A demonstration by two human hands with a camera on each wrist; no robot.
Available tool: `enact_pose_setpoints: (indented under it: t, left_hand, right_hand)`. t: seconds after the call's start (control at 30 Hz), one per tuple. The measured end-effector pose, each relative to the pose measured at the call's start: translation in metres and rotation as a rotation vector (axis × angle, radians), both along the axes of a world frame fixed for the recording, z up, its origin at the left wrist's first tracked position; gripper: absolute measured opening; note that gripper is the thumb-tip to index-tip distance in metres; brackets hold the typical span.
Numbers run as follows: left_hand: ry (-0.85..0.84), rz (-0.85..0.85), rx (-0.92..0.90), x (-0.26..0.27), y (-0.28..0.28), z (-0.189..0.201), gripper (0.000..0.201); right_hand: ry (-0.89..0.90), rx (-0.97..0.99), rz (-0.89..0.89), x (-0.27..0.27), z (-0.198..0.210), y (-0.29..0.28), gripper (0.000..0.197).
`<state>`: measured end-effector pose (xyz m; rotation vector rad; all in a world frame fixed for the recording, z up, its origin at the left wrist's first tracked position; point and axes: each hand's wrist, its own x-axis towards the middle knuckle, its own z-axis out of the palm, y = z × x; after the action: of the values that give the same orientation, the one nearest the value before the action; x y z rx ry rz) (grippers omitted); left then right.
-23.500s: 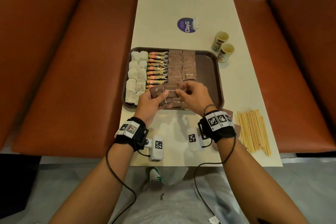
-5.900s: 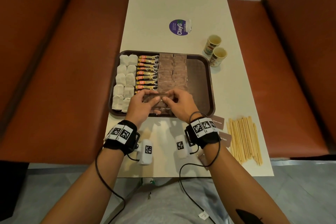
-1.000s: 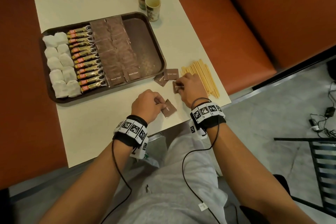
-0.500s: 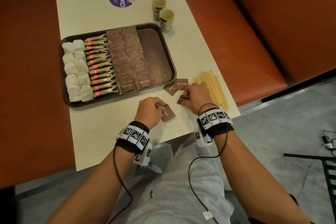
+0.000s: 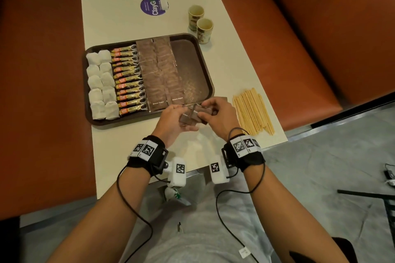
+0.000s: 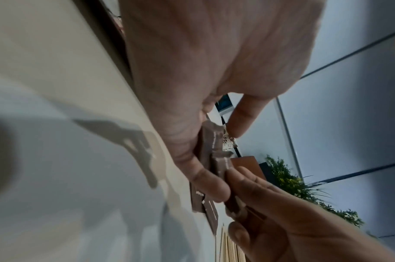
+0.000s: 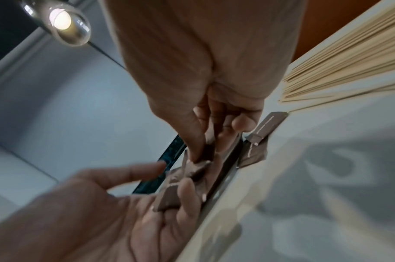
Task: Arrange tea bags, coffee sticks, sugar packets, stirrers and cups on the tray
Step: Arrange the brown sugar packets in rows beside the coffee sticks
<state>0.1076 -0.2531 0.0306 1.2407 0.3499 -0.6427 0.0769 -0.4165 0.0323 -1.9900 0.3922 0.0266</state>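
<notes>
Both hands meet just off the near right corner of the dark brown plastic tray [image 5: 210, 83], above the cream tabletop [image 5: 119, 6]. My left hand [image 5: 173, 118] pinches a small fan of brown paper sugar packets [image 5: 189, 118] between thumb and curled fingers; my right hand [image 5: 220, 116] pinches packets from the other side, thumb on top. The left wrist view shows the packets overlapping unevenly, edges not squared. I cannot count them.

On the tray: white tea bags [image 5: 100, 85] in two columns at the left, red and gold coffee sticks [image 5: 130, 80] beside them, then two overlapped columns of brown sugar packets [image 5: 160, 72]. The right strip of the tray is bare. Off the tray: pale wooden stirrers [image 5: 252, 111] in a loose sheaf to the right, two small paper cups [image 5: 201, 20] beyond the far right corner, and at least one loose brown packet [image 7: 270, 124] lying flat behind my right fingers.

Risks, as I judge them:
- The fan is held by thin edges only; a packet could slip out as the stack passes between hands.
- Setting them down may nudge the shingled sugar columns out of line, since those packets only overlap.
- My right wrist sits near the stirrers; a sweep sideways could scatter them toward the table edge.
- The loose packet is half hidden by my hand and could be missed.
</notes>
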Motion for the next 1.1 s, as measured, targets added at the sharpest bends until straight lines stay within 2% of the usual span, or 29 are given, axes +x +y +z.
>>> enact_pose_setpoints:
  t: [0.1, 0.17, 0.27, 0.37, 0.5, 0.57, 0.67, 0.77, 0.87, 0.97, 1.03, 1.1]
  left_hand:
    - [-0.113, -0.078, 0.093, -0.004, 0.001, -0.006, 0.023]
    - [-0.159, -0.098, 0.148, -0.006, 0.003, -0.011, 0.021]
    - [-0.123, -0.049, 0.195, -0.003, 0.007, -0.014, 0.025]
    - [-0.060, -0.037, 0.148, 0.002, 0.011, -0.016, 0.029]
    - [-0.048, -0.019, 0.147, 0.007, 0.010, -0.016, 0.026]
    - [-0.080, -0.032, 0.187, 0.009, 0.008, -0.018, 0.024]
    - [-0.101, -0.041, 0.214, 0.011, 0.007, -0.022, 0.024]
    - [-0.080, -0.037, 0.207, 0.012, 0.007, -0.025, 0.024]
    - [-0.054, -0.047, 0.192, 0.013, 0.006, -0.025, 0.025]
    - [-0.052, -0.050, 0.179, 0.012, 0.004, -0.023, 0.025]
    - [-0.046, -0.056, 0.135, 0.010, 0.001, -0.021, 0.020]
    - [-0.026, -0.068, 0.057, 0.008, -0.001, -0.016, 0.022]
  right_hand:
    - [0.015, -0.015, 0.029, -0.002, -0.002, 0.004, 0.037]
    - [0.023, -0.006, 0.051, -0.002, -0.002, 0.001, 0.037]
    - [0.006, -0.077, -0.049, 0.003, -0.004, -0.016, 0.015]
    - [0.038, -0.294, -0.100, 0.012, -0.012, -0.041, 0.019]
    - [0.096, -0.553, 0.054, 0.033, -0.020, -0.055, 0.042]
    - [0.114, -0.690, 0.166, 0.042, -0.022, -0.054, 0.046]
    - [0.131, -0.809, 0.289, 0.049, -0.024, -0.054, 0.044]
    - [0.191, -0.823, 0.318, 0.051, -0.026, -0.056, 0.041]
    - [0.208, -0.882, 0.356, 0.049, -0.022, -0.060, 0.028]
    - [0.159, -0.816, 0.313, 0.045, -0.015, -0.064, 0.010]
    - [0.112, -0.636, 0.268, 0.040, -0.007, -0.063, 0.008]
    - [0.070, -0.382, 0.230, 0.033, 0.006, -0.050, 0.017]
